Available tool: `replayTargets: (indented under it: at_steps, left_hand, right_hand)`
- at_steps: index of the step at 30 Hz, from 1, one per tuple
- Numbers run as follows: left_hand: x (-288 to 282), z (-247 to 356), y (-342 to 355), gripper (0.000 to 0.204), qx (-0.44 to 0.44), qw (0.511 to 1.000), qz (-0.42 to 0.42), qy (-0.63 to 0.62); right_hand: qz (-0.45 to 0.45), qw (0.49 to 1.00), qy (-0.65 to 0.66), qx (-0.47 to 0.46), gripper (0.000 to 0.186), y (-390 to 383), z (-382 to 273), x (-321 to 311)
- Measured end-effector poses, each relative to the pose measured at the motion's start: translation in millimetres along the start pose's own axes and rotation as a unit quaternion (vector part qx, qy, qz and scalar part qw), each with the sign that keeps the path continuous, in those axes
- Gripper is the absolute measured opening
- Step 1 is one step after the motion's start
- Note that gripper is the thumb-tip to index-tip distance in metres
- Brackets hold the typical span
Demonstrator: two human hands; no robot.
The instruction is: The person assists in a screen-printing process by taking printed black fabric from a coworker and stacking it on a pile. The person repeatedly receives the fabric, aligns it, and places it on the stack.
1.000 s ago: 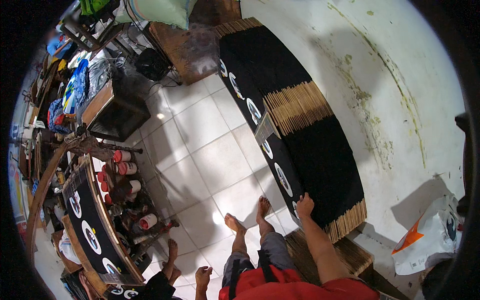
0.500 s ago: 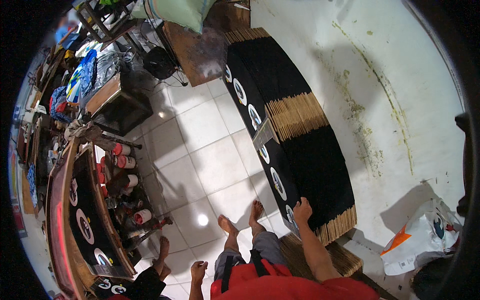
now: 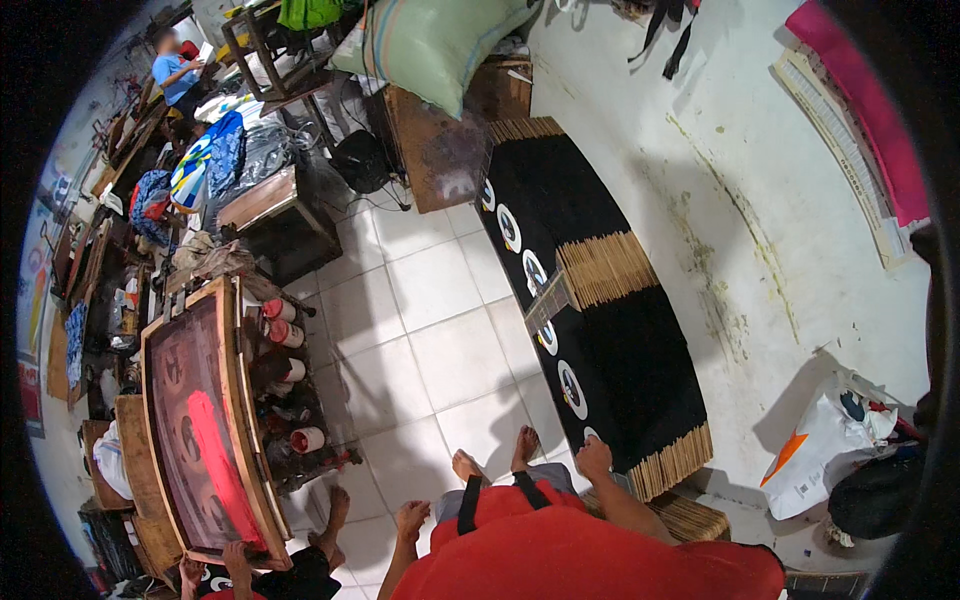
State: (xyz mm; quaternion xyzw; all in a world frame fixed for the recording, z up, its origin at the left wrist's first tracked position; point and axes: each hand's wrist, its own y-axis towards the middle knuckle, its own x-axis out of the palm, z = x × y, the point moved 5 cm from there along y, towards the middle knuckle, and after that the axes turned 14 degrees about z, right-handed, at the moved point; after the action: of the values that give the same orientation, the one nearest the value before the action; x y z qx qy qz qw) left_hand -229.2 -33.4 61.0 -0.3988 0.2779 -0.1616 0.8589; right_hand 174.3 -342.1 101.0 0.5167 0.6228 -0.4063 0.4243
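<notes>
A long stack of thin boards (image 3: 605, 268) stands at my right, with black cloth panels (image 3: 525, 180) laid over it. Round white prints (image 3: 571, 388) with dark figures run along the panels' near edge. My right hand (image 3: 594, 458) is at the near end of the stack, its fingers bent over the black panel's edge beside the last print. Which layer the fingertips grip is hidden. My left hand (image 3: 412, 517) hangs low by my side above the tiled floor, its fingers loosely curled with nothing visible in them.
At left, a co-worker's hands (image 3: 236, 562) hold a wooden screen-printing frame (image 3: 262, 490) with pink ink (image 3: 215, 450). Ink jars (image 3: 307, 440) stand beside it. A white bag (image 3: 810, 470) lies at right. A green sack (image 3: 430, 50) and brown board (image 3: 430, 150) lie ahead.
The co-worker's printing frame has swung down from a raised position, covering the black printed panel beneath. My right hand stays at the stack's near end. The whole view has shifted.
</notes>
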Motion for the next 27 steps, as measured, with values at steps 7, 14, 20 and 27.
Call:
replayTargets:
  at_steps: [7,14,20,27]
  left_hand:
    - [-34,0,56,0.027,-0.01,0.999,-0.024,-0.035]
    - [-46,20,92,0.028,-0.028,0.998,0.019,0.05]
    - [-1,55,101,0.025,-0.048,0.997,0.06,-0.005]
    - [85,125,72,0.03,-0.013,0.999,0.033,0.009]
  right_hand:
    - [-0.028,0.999,0.002,-0.015,0.016,-11,-12,6]
    - [-0.136,0.99,0.013,-0.035,0.025,6,9,69]
    - [-0.204,0.957,0.009,-0.208,0.032,89,40,152]
    - [-0.32,0.939,0.098,0.082,0.012,251,-30,125]
